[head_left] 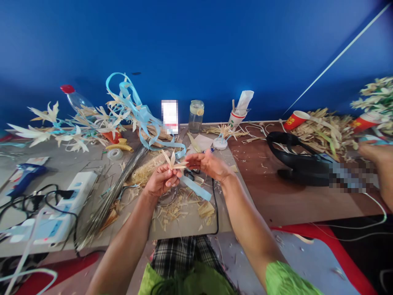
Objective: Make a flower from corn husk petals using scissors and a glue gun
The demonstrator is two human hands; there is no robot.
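My left hand [162, 179] pinches the base of a small cream flower [173, 162] with pointed petals that look like dried husk. Close by on its right, my right hand [212, 165] has its fingers stretched out; I cannot tell whether the fingertips touch a petal. Under the hands lie a pale blue ribbon strip [196, 188] and many husk scraps [170, 213]. Just left of my left hand is a rough, pale yellow bundle [149, 169], beside a sheaf of thin wires [115, 194].
Finished-looking husk flowers [76, 137] and looped blue ribbon [132, 96] stand back left. A glue gun [27, 174] and power strip [72, 200] lie left. A jar [195, 116] and paper cup [237, 119] stand behind; a black curved object [294, 159] and another person's hand [379, 159] are right.
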